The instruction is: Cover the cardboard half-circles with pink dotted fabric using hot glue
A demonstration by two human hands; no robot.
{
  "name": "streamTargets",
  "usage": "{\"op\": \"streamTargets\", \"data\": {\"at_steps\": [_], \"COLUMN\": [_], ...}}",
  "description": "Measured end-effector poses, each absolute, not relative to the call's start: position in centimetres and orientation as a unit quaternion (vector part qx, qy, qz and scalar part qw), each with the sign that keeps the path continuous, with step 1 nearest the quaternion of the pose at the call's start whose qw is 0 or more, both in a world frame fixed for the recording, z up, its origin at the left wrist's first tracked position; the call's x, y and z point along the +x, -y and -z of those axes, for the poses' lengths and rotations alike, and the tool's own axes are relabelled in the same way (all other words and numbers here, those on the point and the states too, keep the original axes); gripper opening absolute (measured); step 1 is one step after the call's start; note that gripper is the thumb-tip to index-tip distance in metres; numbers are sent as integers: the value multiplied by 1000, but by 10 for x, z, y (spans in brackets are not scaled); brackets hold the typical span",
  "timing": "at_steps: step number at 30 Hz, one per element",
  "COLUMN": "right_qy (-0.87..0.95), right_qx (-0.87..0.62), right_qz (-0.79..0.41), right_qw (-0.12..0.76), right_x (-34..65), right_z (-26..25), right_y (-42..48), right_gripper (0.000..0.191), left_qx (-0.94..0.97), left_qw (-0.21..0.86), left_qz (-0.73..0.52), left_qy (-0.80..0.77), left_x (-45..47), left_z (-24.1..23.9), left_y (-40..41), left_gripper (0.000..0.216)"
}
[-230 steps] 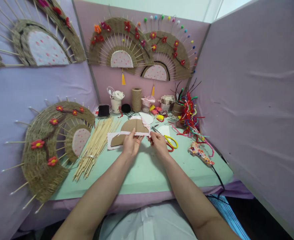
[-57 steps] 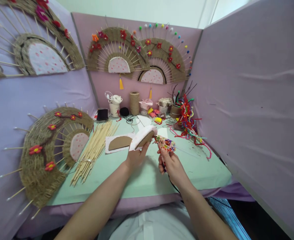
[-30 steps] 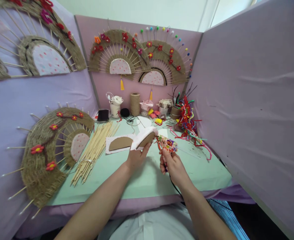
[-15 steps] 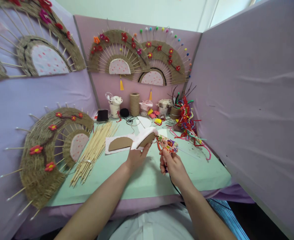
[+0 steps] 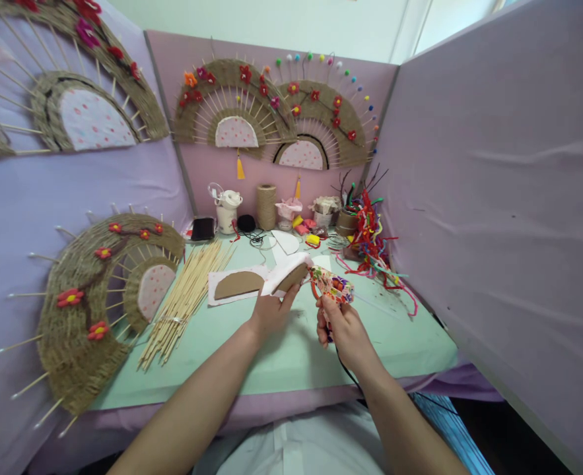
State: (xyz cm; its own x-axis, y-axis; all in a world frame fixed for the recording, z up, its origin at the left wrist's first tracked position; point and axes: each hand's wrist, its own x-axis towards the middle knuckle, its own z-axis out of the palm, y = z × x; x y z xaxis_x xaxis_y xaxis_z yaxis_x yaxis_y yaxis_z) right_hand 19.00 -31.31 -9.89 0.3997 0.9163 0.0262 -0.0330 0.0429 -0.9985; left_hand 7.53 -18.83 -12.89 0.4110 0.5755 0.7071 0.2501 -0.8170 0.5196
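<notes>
My right hand is wrapped round a flower-patterned glue gun. A black cord runs down from its handle, and a pale, translucent stick trails out behind it. The nozzle end points left, close to the edge of a brown cardboard half-disc backed by white cloth. My left hand grips that half-disc and cloth, tilted up from the table, thumb on the near side. Left of it, another cardboard half-disc lies flat on a white cloth piece.
A bundle of thin wooden sticks lies to the left. At the back stand a twine spool, pots and a tangle of coloured pipe cleaners. Twine fans with red flowers hang on the panels; another fan leans left.
Both hands, the glue gun and the cardboard stay almost where they were. The whole view has shifted very slightly.
</notes>
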Motion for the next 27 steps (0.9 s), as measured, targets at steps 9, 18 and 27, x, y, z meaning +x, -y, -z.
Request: {"op": "streamTargets", "data": {"at_steps": [9,18,27], "right_qy": [398,407,413], "right_qx": [-572,-579,-576], "right_qz": [-389,-389,-384], "right_qw": [602,590,592], "right_x": [189,189,188], "right_z": [96,94,96], "right_y": [316,318,319], "right_gripper": [43,44,44], "left_qx": [826,826,828], "left_qw": [181,203,208], "left_qz": [-458,-451,-459], "left_qy": [-273,-271,-248], "left_x": [75,75,75], "left_z": [125,125,122], "left_y": [191,191,192], "left_gripper": [35,35,35]}}
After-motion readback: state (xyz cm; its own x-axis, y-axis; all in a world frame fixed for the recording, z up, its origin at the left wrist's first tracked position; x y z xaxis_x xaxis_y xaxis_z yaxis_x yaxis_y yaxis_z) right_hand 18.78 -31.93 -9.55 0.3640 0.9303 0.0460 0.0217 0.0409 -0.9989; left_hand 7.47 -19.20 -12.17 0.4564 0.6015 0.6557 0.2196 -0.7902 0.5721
